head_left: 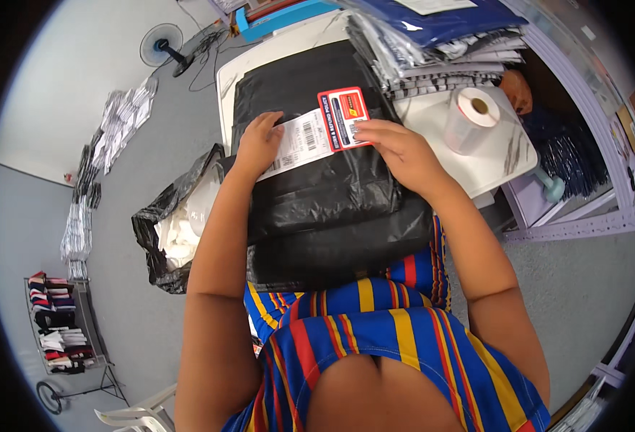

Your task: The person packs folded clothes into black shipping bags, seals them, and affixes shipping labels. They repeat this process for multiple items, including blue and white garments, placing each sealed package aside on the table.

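Left of the black parcel [332, 194], an open trash bag [170, 237] with pale stuff that's hard to make out. Left hand [258, 142] and right hand [396, 147] lie flat, fingers pressing the shipping label [314, 137] onto it. Right: label roll [472, 119].

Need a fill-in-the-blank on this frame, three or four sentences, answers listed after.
1. Both hands press a white shipping label onto a parcel bag whose colour is ____.
2. The left hand rests on the label's ____ end.
3. The right hand touches the sticker whose border is ____.
4. On the white table, right of the parcel, stands a roll of ____.

Missing words: black; left; red; labels
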{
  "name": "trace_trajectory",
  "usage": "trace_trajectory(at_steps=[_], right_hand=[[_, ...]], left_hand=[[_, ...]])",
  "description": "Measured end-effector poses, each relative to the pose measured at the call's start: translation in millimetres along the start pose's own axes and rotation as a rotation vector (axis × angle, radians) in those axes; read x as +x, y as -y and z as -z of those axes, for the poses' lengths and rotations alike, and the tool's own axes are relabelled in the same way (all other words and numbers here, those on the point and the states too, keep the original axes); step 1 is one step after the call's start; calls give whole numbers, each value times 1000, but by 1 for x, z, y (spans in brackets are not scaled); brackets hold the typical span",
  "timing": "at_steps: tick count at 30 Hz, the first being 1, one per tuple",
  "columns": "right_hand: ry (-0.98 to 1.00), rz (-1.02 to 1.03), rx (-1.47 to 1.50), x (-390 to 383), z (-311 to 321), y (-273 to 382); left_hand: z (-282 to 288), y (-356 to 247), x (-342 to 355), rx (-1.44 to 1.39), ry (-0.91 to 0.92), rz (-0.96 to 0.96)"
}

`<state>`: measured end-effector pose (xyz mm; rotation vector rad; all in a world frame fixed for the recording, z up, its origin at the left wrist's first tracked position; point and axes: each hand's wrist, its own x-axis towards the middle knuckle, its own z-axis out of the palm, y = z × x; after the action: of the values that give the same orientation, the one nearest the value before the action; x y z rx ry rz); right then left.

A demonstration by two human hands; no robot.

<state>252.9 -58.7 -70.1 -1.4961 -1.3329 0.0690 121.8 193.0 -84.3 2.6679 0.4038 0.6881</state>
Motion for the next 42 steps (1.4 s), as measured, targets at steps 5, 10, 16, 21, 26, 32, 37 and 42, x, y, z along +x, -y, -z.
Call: trace_trajectory(at_steps=[5, 10, 16, 21, 26, 32, 37, 42], right_hand=[[111, -29, -149, 15, -15, -26], [305, -45, -422, 16, -16, -25], [400, -113, -792, 50, -25, 22], [258, -156, -850, 39, -72, -25], [-55, -25, -667, 33, -50, -8], [-247, -198, -537, -9, 4, -14], [-52, -261, -677, -18, -12, -30], [257, -345, -954, -11, -24, -7]], left_hand=[[-6, 13, 9, 146, 7, -58], [-13, 30, 16, 225, -17, 3], [-16, 27, 23, 317, 8, 71], [-20, 17, 32, 340, -88, -5], [23, -8, 20, 346, -107, 67], [175, -88, -75, 331, -398, 54], [313, -82, -242, 412, -408, 500], [318, -18, -423, 411, -101, 931]])
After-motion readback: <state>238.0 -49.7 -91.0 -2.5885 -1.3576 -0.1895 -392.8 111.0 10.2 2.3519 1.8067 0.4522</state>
